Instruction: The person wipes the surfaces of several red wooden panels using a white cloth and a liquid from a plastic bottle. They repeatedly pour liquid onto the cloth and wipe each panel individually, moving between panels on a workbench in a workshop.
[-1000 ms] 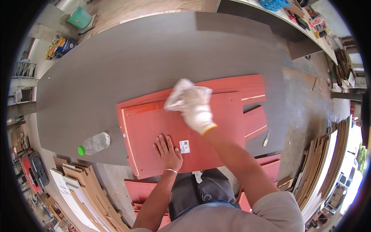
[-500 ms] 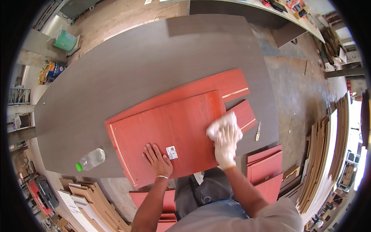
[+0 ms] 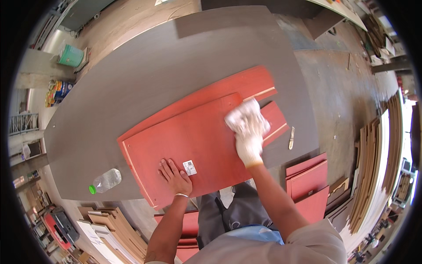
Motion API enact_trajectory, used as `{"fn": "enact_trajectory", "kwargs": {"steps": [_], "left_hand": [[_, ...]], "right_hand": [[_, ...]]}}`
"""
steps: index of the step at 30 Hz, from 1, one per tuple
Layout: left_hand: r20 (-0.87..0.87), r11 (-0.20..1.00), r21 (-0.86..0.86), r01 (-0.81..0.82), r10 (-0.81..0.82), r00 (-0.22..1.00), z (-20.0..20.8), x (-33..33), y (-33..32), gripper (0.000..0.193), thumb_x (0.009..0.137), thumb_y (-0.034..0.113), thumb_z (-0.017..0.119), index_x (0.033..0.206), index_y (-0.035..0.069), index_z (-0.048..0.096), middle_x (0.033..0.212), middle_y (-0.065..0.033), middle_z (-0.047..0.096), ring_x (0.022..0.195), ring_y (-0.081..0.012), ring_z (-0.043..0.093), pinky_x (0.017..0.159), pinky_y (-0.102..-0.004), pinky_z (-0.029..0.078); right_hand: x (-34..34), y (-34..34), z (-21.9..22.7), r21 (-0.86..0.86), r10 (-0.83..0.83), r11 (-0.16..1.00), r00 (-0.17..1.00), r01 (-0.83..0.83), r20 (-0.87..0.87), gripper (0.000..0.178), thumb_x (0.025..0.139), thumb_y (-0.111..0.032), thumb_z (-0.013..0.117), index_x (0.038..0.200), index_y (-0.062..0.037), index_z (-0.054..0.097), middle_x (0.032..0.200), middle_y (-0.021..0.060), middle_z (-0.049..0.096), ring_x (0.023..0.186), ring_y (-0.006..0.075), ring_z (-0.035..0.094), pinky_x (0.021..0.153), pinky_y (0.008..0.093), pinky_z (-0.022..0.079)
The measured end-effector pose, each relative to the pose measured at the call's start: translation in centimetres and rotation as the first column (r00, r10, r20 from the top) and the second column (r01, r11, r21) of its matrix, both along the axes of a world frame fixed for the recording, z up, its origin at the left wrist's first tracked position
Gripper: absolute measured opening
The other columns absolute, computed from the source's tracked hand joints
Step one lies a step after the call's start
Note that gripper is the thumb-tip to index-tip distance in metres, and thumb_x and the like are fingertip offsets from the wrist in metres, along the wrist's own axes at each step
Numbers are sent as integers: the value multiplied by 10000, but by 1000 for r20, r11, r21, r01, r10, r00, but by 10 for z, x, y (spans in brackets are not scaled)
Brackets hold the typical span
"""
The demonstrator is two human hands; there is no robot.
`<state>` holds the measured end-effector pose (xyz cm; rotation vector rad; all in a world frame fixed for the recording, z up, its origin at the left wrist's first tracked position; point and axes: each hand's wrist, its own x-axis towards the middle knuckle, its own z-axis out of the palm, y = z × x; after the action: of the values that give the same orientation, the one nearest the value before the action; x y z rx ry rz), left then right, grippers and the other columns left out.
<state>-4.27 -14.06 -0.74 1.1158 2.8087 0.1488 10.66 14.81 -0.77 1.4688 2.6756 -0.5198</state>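
A red wooden panel point(image 3: 198, 136) lies on top of other red boards point(image 3: 259, 79) on a large grey table point(image 3: 132, 83). My bare left hand point(image 3: 175, 178) rests flat on the panel with its fingers spread, beside a small white label point(image 3: 189, 167). My right hand point(image 3: 249, 138), in a white knitted glove, presses a white cloth point(image 3: 244, 115) against the panel's far right part. The gloved fingers lie over the cloth, slightly blurred. Past the right hand, the end of another red board point(image 3: 277, 119) shows from under the panel.
A clear bottle with a green cap point(image 3: 105, 181) lies on the table at left. A small knife-like tool point(image 3: 292, 137) sits near the right edge. More red panels point(image 3: 307, 185) stand below the table, and stacked boards point(image 3: 114, 229) lean at the lower left.
My right hand has slid the cloth away from me and slightly left, toward the panel's far right corner. My left hand stays flat near the label. The whole view has shifted a little.
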Motion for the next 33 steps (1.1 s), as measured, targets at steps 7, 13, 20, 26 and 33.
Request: {"fn": "enact_trajectory", "kwargs": {"steps": [7, 13, 20, 26, 33], "left_hand": [[-41, 994, -106, -7, 2, 999, -3, 1, -5, 720, 993, 242, 399, 1609, -61, 183, 1692, -292, 134, 1573, -471, 90, 1270, -616, 42], [-82, 999, -42, 28, -31, 996, -6, 2, -1, 695, 1002, 219, 407, 1617, -33, 203, 1699, -262, 150, 1580, -436, 108, 1273, -594, 55], [-161, 997, -69, 24, -35, 986, -23, -6, -9, 689, 1003, 241, 414, 1613, -24, 232, 1694, -270, 164, 1579, -439, 125, 1261, -614, 92], [-141, 998, -57, 20, -28, 990, -23, -5, -12, 679, 1010, 268, 410, 1599, -33, 255, 1682, -284, 175, 1571, -456, 133, 1253, -627, 107], [-119, 996, -63, 56, -64, 991, -17, 0, -2, 658, 1040, 279, 398, 1595, -40, 246, 1664, -310, 183, 1565, -463, 129, 1257, -620, 101]], "right_hand": [[13, -10, 26, 72, 88, 994, 988, -80, -129, 473, 962, -193, 553, 1399, -10, 570, 1531, 191, 492, 1484, 386, 354, 1251, 526, 211], [142, -148, 6, 44, -236, 971, 971, 235, 24, 556, 998, -277, 495, 1466, 23, 523, 1628, 215, 379, 1578, 372, 191, 1291, 559, 98], [43, -209, 66, 334, -81, 943, 959, -16, 273, 363, 943, -246, 525, 1182, -11, 665, 1098, 155, 650, 1044, 357, 618, 952, 481, 492], [64, -232, 59, -377, -152, 925, 957, 49, -248, 468, 892, -154, 603, 1357, -111, 634, 1448, 139, 575, 1381, 343, 508, 1175, 505, 370], [104, -206, -12, 232, -321, 873, 862, 430, -392, 395, 940, -172, 533, 1295, -29, 633, 1478, 192, 527, 1396, 415, 429, 1202, 532, 319]]}}
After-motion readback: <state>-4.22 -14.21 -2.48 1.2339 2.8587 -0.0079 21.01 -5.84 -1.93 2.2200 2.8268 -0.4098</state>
